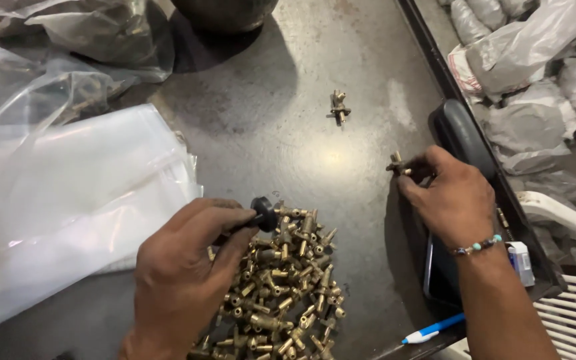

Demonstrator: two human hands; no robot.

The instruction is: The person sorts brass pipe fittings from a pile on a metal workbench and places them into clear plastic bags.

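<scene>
Brass fittings, small and valve-like, lie heaped on the dark metal tabletop at the near edge of the view. The left hand rests over the left side of this heap, its fingers closed around a brass piece whose round black knob projects past the fingertips above the pile. To the right, near the tabletop's edge, a blue-and-white pen lies beside a dark flat device that is partly hidden under the right forearm. The right hand, with a beaded bracelet at the wrist, pinches a single brass fitting between thumb and fingertips, just above the tabletop and well apart from the heap. Left of the heap, clear plastic bags lie flat in a stack. Farther back, one lone brass fitting rests by itself on the bare metal. At the far left corner, filled plastic bags hold dark parts; a round dark vessel stands at the far edge. Beyond the tabletop's right rim, more packed bags are piled beside a white plastic chair.
</scene>
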